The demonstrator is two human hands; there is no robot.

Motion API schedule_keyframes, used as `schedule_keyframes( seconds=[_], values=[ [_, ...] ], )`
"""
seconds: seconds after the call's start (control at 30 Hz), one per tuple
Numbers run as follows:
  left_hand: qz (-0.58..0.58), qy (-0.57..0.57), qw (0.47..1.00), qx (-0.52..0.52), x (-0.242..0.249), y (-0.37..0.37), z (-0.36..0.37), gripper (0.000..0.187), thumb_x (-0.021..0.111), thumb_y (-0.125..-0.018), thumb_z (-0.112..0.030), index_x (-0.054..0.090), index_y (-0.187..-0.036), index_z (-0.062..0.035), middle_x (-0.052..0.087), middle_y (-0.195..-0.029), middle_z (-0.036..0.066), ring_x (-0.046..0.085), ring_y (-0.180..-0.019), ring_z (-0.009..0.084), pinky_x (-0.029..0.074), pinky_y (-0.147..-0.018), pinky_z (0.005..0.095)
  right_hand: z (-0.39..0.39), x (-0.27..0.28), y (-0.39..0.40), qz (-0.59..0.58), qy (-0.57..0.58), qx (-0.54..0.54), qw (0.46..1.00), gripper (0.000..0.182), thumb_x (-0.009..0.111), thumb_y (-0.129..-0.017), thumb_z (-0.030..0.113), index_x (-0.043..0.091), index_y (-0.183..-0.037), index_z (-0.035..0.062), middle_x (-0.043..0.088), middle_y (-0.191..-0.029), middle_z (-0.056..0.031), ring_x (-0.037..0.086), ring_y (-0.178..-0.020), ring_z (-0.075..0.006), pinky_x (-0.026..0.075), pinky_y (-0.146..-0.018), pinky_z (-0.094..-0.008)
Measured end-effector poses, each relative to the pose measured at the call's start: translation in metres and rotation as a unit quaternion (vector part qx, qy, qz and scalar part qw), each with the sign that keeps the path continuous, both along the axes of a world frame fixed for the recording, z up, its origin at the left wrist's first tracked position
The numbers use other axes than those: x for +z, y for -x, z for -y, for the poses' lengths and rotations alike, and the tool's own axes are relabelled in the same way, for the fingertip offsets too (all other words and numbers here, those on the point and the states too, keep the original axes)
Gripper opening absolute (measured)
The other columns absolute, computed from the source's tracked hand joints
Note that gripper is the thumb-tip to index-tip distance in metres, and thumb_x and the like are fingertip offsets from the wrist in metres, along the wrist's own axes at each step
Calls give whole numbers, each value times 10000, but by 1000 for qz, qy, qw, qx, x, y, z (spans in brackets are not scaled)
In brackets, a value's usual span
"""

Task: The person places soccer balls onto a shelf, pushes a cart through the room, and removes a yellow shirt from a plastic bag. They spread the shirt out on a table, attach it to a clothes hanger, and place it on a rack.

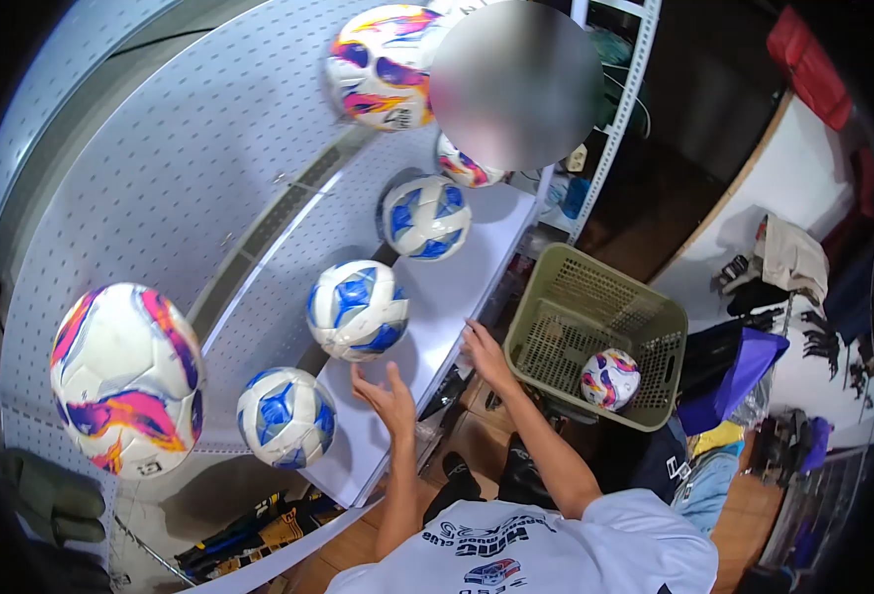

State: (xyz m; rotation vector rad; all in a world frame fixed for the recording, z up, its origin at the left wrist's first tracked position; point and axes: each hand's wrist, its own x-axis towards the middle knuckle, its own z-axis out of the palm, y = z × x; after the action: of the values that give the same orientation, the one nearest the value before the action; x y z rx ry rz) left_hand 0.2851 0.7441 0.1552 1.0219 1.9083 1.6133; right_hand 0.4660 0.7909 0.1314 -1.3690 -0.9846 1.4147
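Observation:
Beside the middle blue and white ball (pixel 358 310) is my left hand (pixel 386 398), its fingers apart and nothing in it. That ball rests on the white shelf (pixel 491 238), between a lower blue and white ball (pixel 287 418) and an upper one (pixel 427 217). My right hand (pixel 484 351) is at the shelf's front edge, fingers spread and empty, close to the green basket (pixel 595 265). A small multicoloured ball (pixel 610 379) lies inside the basket.
Large multicoloured balls are at the left (pixel 128 379) and the top (pixel 383 67) against the perforated panel (pixel 150 168). A blurred round patch hides part of the upper shelf. Clothes hang at the right, near a purple bag (pixel 744 371).

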Motion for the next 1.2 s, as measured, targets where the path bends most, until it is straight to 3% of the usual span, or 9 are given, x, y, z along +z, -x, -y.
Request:
schedule_keyframes(
  seconds=[0.2,0.43,0.57,0.7,0.77,0.97,1.07,1.17,1.2],
  values=[
    [-4,120,940,-320,-38,-126,23,517,684,-903,-216,476,-1320,6,518,-1283,203,530,-1188,307,460,-972,389,104,-80,-186,46,94,-296,950,393,540,-975,308,567,-1257,35,651,-1048,-98,660,-861,-186,530,-653,-321],
    [8,198,781,-592,-110,-292,10,505,687,-897,-232,490,-1277,34,582,-1221,212,584,-1109,283,482,-935,382,173,-162,-366,220,225,-441,841,531,511,-955,438,558,-1320,55,585,-1294,-219,535,-1222,-369,402,-1027,-421],
    [36,298,726,-619,-174,-363,-6,541,691,-895,-262,483,-1286,49,594,-1222,236,605,-1080,282,478,-945,372,174,-231,-409,200,309,-423,828,575,475,-968,464,515,-1383,67,554,-1366,-180,520,-1263,-318,416,-1020,-379],
    [19,321,718,-617,-274,-405,-16,690,673,-903,-348,402,-1362,90,622,-1206,229,611,-1107,281,471,-948,369,164,-283,-431,58,363,-380,849,746,394,-932,669,247,-1545,270,280,-1582,-108,336,-1394,-401,363,-1026,-638],
    [-26,361,737,-570,-293,-420,-24,767,638,-916,-413,349,-1400,107,612,-1244,219,597,-1150,295,456,-967,372,144,-233,-430,-79,395,-381,832,788,372,-921,702,218,-1553,257,214,-1606,-100,241,-1442,-382,320,-1052,-649],
    [54,501,725,-471,-240,-445,-37,750,556,-947,-468,315,-1470,11,700,-982,180,675,-980,272,472,-934,377,122,-247,-437,-197,412,-378,806,831,408,-901,681,240,-1547,187,228,-1596,-136,243,-1436,-401,281,-1069,-652],
    [76,500,730,-461,-286,-434,-44,802,644,-859,-439,323,-1456,-11,689,-820,152,668,-611,188,499,-526,299,111,-253,-436,-130,426,-393,805,805,503,-844,578,291,-1521,197,273,-1571,-155,321,-1390,-431,343,-1017,-679],
    [130,490,749,-427,-255,-433,-42,814,679,-825,-410,317,-1438,-15,671,-764,150,647,-586,191,481,-516,291,103,-247,-431,-84,392,-389,829,772,517,-841,565,325,-1497,205,310,-1544,-162,337,-1373,-438,383,-988,-679],
    [133,503,743,-421,-229,-432,-44,817,708,-804,-390,320,-1417,-14,658,-939,183,666,-715,228,520,-667,336,101,-237,-428,-69,390,-378,836,727,538,-842,549,373,-1451,187,351,-1505,-169,367,-1347,-437,413,-961,-674]
  ],
)
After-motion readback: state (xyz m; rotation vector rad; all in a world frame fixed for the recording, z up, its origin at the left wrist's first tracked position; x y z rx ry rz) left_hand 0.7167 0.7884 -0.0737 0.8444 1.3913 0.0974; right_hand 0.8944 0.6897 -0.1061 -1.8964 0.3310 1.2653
